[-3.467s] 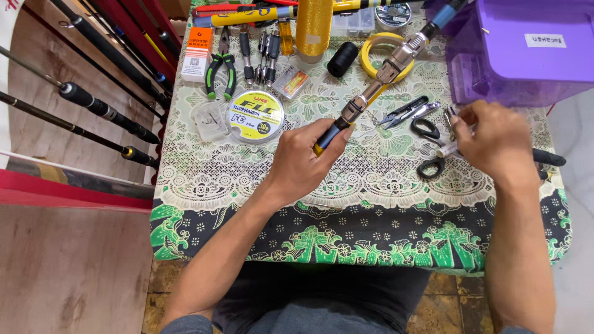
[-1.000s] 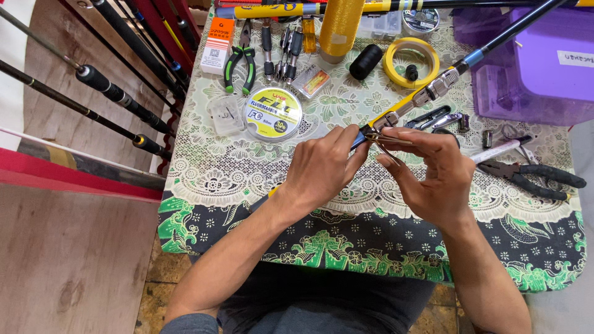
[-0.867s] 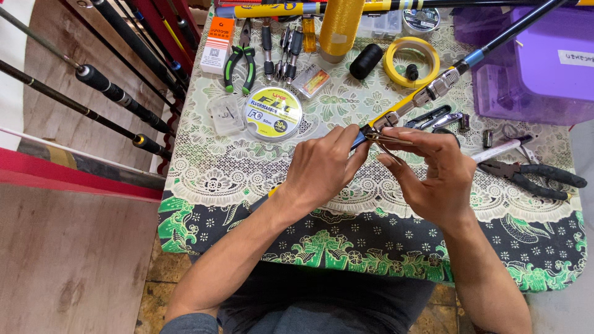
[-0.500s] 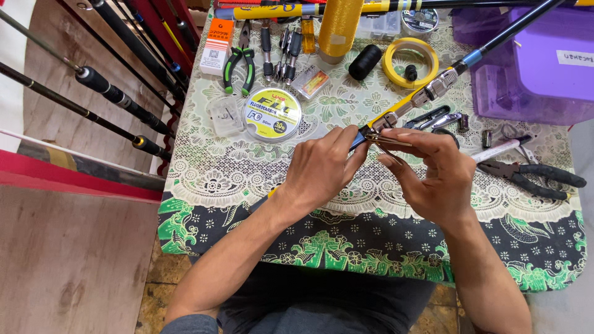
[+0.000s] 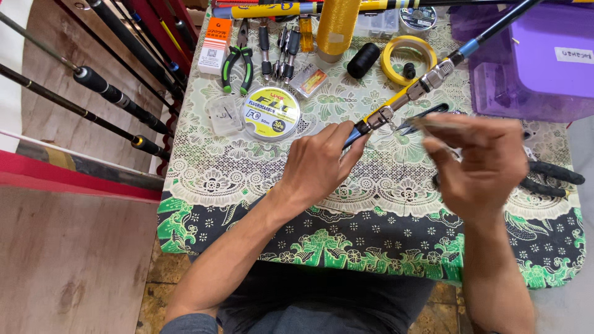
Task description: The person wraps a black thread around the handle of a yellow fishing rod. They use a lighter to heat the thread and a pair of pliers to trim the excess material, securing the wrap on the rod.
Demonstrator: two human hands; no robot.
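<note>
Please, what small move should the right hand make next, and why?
Probably bring the right hand back to the reel seat on the fishing rod. The left hand grips the rod handle and holds it over the table, while the right hand hangs blurred, apart from the rod.

Upper frame: crowded with green-handled pliers [image 5: 237, 60], round line spool [image 5: 270, 113], purple plastic box [image 5: 533, 62]; lower centre: bare patterned tablecloth [image 5: 371, 241], passable.

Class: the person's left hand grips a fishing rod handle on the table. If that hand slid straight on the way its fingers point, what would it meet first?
Most likely the left hand would run along the rod's yellow-and-silver reel seat first, since its fingers point up and right along the rod. Beyond that lies the translucent purple plastic box, though depth is unclear.
</note>
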